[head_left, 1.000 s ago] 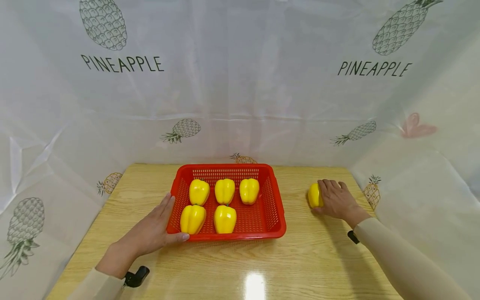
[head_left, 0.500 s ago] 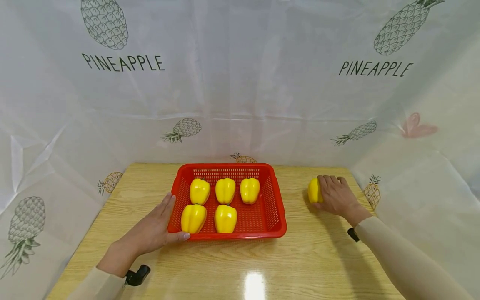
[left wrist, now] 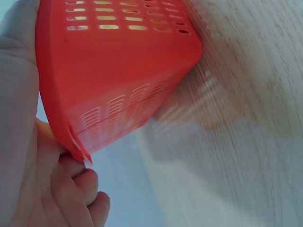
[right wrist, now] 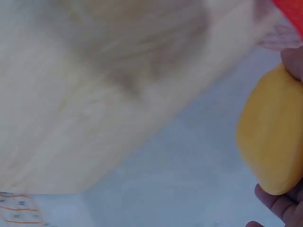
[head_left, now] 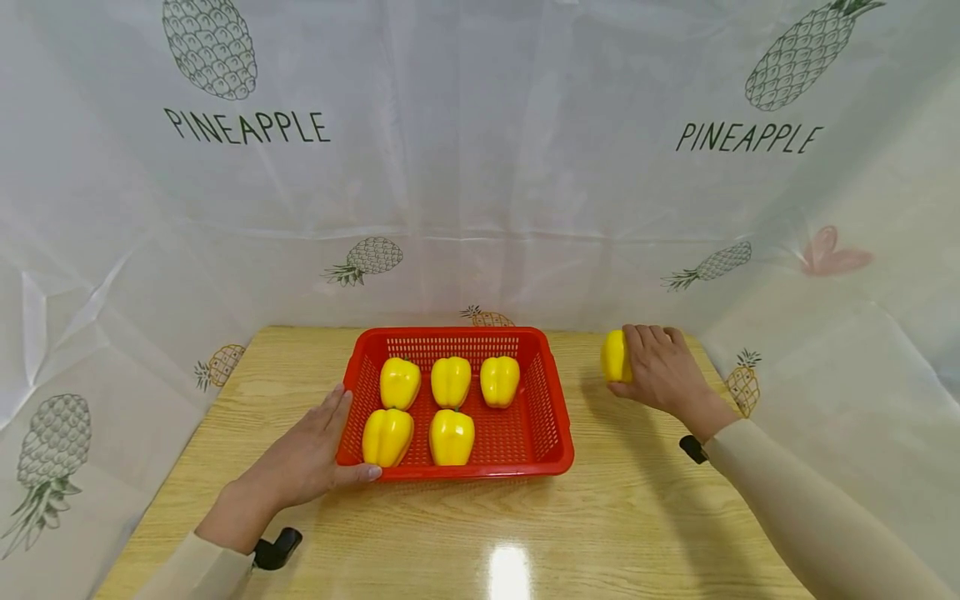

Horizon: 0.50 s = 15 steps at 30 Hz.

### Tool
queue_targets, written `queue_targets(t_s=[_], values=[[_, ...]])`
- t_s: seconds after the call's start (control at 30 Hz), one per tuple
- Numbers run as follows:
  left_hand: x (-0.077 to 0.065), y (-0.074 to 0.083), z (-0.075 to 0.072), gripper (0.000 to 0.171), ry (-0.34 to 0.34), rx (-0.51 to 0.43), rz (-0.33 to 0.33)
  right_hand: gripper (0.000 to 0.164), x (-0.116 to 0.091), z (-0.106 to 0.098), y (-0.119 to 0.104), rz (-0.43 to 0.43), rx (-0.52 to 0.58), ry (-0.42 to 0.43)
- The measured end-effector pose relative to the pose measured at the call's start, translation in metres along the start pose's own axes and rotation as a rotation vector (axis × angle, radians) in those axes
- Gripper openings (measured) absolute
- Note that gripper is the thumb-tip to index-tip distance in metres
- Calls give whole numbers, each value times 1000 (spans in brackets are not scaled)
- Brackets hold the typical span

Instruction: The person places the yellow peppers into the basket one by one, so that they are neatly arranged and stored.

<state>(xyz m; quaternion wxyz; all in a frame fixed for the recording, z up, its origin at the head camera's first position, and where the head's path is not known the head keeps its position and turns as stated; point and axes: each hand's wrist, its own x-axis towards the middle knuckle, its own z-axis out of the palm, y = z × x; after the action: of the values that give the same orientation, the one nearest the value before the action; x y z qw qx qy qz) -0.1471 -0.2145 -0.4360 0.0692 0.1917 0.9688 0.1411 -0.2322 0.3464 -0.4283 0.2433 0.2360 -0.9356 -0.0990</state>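
Note:
In the head view my right hand (head_left: 663, 371) grips a yellow bell pepper (head_left: 615, 357), lifted off the table to the right of the red plastic basket (head_left: 487, 472). The right wrist view shows this pepper (right wrist: 271, 135) between thumb and fingers, partly cut off by the frame's edge. My left hand (head_left: 296, 462) holds the basket's near left corner, thumb on the front rim and fingers along the left side. Several yellow bell peppers lie inside, among them one at the back right (head_left: 499, 382) and one in the front row (head_left: 452, 437).
The basket stands on a light wooden table (head_left: 420, 533). A pale curtain (head_left: 480, 167) printed with pineapples encloses the table at the back and both sides. Inside the basket, bare mesh floor (head_left: 502, 437) shows at the front right.
My right hand has raised the bell pepper off the table and moved it away from me and slightly left. The left hand and the basket have stayed in place.

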Motion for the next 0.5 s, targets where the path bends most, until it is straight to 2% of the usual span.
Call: queue_targets(t_s=[0.13, 0.3, 0.5], values=[[0, 2, -2, 136, 16, 37, 16, 99, 20, -19, -15, -1, 13, 30], [0, 3, -3, 138, 24, 92, 29, 97, 40, -34, -48, -27, 44, 44], [0, 3, -3, 138, 26, 120, 35, 103, 54, -43, -98, -127, 1, -4]])
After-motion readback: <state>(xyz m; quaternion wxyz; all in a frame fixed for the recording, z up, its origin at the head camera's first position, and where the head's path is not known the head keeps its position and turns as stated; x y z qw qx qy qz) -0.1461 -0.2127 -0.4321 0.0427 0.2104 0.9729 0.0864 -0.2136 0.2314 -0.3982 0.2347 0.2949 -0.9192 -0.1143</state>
